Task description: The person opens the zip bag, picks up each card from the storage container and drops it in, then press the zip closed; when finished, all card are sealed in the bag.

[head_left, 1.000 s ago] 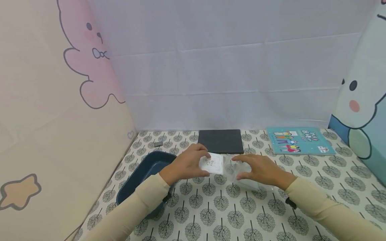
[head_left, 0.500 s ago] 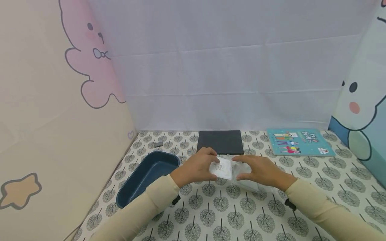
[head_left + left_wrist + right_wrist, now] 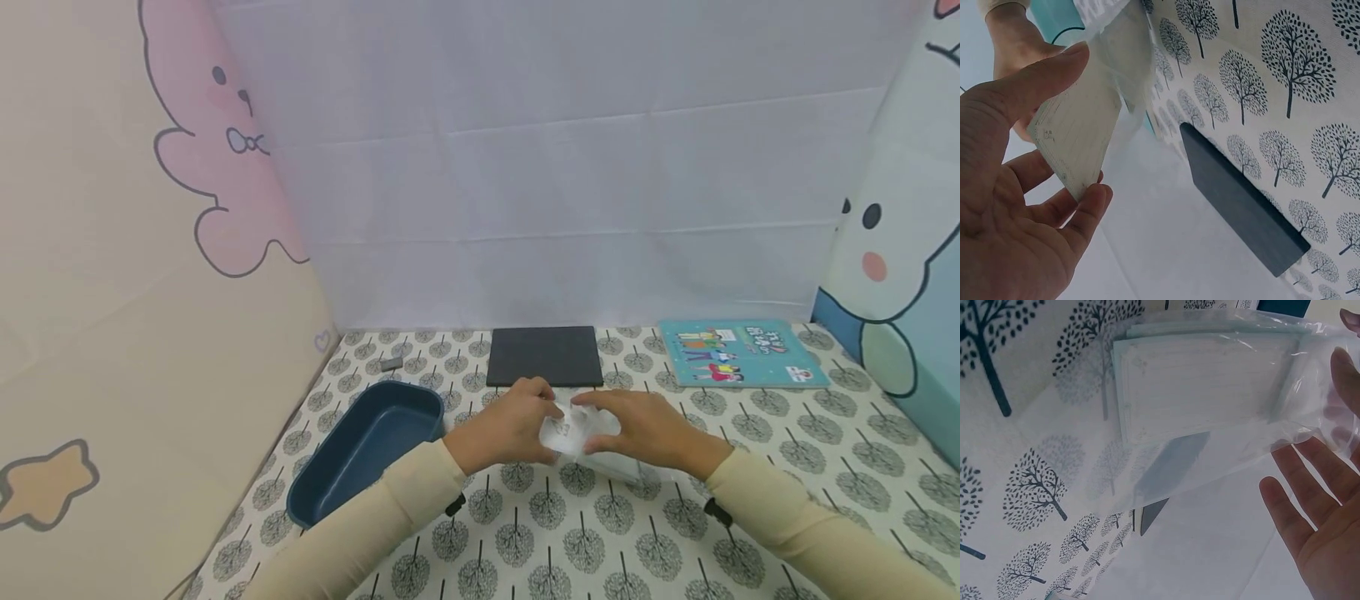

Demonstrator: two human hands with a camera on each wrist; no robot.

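Between the thumb and fingers of my left hand [image 3: 506, 427] is a small stack of white lined note sheets [image 3: 1079, 122], with a small butterfly-like print on the side seen from the head. My right hand [image 3: 651, 427] holds a clear plastic bag [image 3: 1241, 445] by its mouth, thumb on one side and fingers on the other. More lined note sheets [image 3: 1197, 387] lie inside the bag. The far end of the left hand's stack meets the bag's mouth in the left wrist view; how deep it sits, I cannot tell.
A dark blue tray [image 3: 300, 492] stands left of the hands. Behind them lies a flat black rectangular item [image 3: 545, 357], with a turquoise illustrated book [image 3: 750, 354] at the back right. Near the back left is a small grey block [image 3: 392, 364]. Tree-patterned cloth [image 3: 517, 542] covers the table.
My left hand has moved right with the note sheets, from beside the tray's right end to the bag's mouth. The right hand has stayed nearly in place, holding the bag.
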